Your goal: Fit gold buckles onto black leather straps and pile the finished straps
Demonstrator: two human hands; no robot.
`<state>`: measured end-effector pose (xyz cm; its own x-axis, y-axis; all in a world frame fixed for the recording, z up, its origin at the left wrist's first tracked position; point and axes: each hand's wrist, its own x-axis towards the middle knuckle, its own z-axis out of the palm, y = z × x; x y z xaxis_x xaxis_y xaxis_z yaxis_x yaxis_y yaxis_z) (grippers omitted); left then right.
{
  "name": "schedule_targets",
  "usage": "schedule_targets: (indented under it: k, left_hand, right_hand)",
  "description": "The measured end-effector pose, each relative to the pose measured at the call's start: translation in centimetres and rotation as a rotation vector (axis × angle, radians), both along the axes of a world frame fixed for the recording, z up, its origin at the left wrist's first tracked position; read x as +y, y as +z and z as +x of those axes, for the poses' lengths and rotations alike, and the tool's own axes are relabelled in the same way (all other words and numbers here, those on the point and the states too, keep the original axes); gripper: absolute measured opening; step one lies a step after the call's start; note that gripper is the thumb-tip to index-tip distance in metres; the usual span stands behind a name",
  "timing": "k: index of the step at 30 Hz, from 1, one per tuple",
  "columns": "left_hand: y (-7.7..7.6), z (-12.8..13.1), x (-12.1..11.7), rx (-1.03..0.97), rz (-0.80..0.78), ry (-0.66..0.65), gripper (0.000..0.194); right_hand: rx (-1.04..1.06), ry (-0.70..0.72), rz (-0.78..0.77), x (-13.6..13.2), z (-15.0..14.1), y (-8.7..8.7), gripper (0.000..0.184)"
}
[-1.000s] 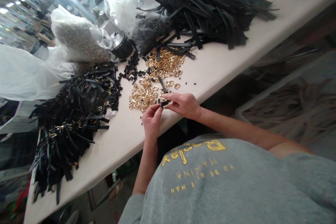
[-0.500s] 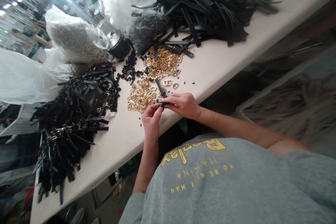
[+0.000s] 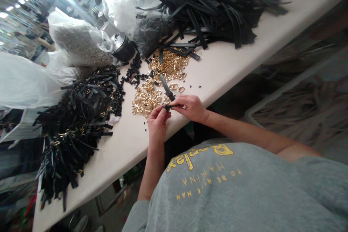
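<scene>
Near the table's front edge, a black strap (image 3: 166,87) points up and away from my fingers. My right hand (image 3: 191,108) pinches it between thumb and fingers. My left hand (image 3: 158,119) closes on the near end of the same strap, fingertips close to those of the right. Whether a small part sits between the fingertips is hidden. Just beyond the hands lie loose gold buckles (image 3: 146,99), with a second heap of gold buckles (image 3: 171,63) farther back. Small black loops (image 3: 133,69) are scattered to their left.
A big pile of black straps (image 3: 217,11) covers the back right. Black straps with gold buckles (image 3: 70,141) are heaped at left. Plastic bags (image 3: 78,40) and a dark metal can (image 3: 123,47) stand behind. The table's front edge (image 3: 233,83) runs diagonally.
The strap's free end has swung slightly up and left, and more of it shows. My right fingers have curled in a little, while both hands stay in nearly the same place.
</scene>
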<state>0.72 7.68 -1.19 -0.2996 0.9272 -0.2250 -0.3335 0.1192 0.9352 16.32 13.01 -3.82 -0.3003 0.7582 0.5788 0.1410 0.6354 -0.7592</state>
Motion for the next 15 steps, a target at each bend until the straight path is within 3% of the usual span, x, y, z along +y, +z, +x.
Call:
schedule_targets:
  k: [15]
  left_hand:
    - [0.11,-0.85,0.83,-0.223,-0.155,-0.151,0.031]
  right_hand:
    - [0.054,0.044,-0.010,0.09,0.12,-0.21,0.015]
